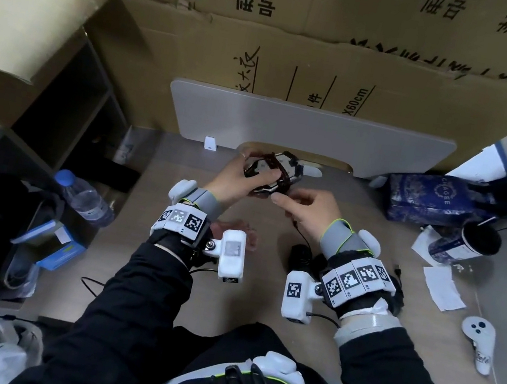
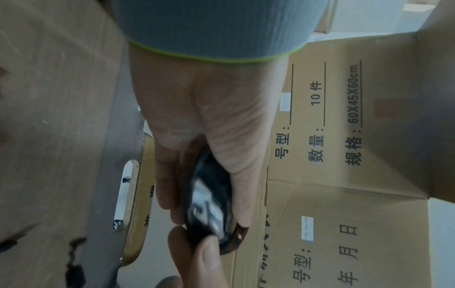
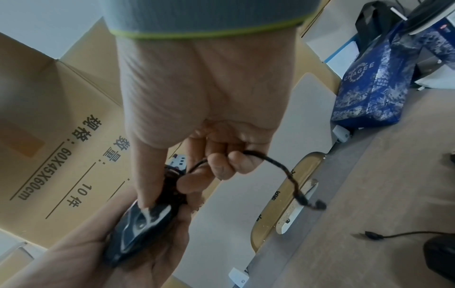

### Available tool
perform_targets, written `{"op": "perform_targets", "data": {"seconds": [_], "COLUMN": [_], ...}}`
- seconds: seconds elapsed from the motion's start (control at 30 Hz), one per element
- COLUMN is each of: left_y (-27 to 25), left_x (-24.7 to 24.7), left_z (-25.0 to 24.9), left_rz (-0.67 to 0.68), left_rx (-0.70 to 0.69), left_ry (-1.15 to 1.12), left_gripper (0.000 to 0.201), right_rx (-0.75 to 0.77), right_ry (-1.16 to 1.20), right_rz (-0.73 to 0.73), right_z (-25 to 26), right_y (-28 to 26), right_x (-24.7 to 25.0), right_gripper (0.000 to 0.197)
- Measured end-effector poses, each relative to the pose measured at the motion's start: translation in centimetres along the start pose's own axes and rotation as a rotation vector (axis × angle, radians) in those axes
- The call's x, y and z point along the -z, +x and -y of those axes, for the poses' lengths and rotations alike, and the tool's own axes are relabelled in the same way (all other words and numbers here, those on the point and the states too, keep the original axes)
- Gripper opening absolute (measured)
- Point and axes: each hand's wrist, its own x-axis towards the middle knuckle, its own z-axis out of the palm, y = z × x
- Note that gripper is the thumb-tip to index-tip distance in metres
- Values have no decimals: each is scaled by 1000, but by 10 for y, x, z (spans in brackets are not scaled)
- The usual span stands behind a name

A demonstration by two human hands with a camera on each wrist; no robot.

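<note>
A black-and-white computer mouse (image 1: 274, 171) is held above the wooden table (image 1: 162, 277), with its dark cable wound around the body. My left hand (image 1: 241, 176) grips the mouse from the left, thumb over the top and fingers behind it. The left wrist view shows the mouse (image 2: 209, 204) between thumb and fingers. My right hand (image 1: 297, 203) has its curled fingers closed on the loose cable (image 3: 278, 165), whose free end dangles. In the right wrist view the right thumb touches the mouse (image 3: 140, 224), which lies in the left palm (image 3: 98, 253).
Cardboard boxes (image 1: 301, 65) and a leaning white panel (image 1: 307, 130) close the back. A blue patterned bag (image 1: 431, 196), a cup (image 1: 466, 243), paper slips (image 1: 442, 286) and a white controller (image 1: 480, 340) lie right. A water bottle (image 1: 85, 196) lies left; a black device (image 1: 301, 258) sits between my wrists.
</note>
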Motion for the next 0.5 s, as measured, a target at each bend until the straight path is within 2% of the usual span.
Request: {"op": "perform_targets", "data": {"seconds": [0.03,0.17,0.2,0.27,0.33,0.4,0.5], "left_y": [1,4,4,5,5,4,4], "left_x": [1,3,2,1,-1,-2,-5], "left_z": [1,6,5,6,6,8,9], "left_rz": [-1,-53,-54,-60,-94,-146,-195], "left_rx": [10,-11,-17,-11,-12,-17,-21], "left_ry": [-15,16,23,38,99,143,168], "left_gripper": [48,48,51,56,47,41,53], "right_rx": [15,39,47,77,83,59,21], "right_ry": [35,56,37,84,140,166,196], "right_rz": [-18,-88,-107,-158,-207,-216,-258], "right_z": [0,-1,0,2,3,4,4], "right_y": [1,6,6,7,7,8,10], "right_x": [1,5,4,-1,-7,-11,-14], "right_gripper": [21,42,41,26,13,13,19]}}
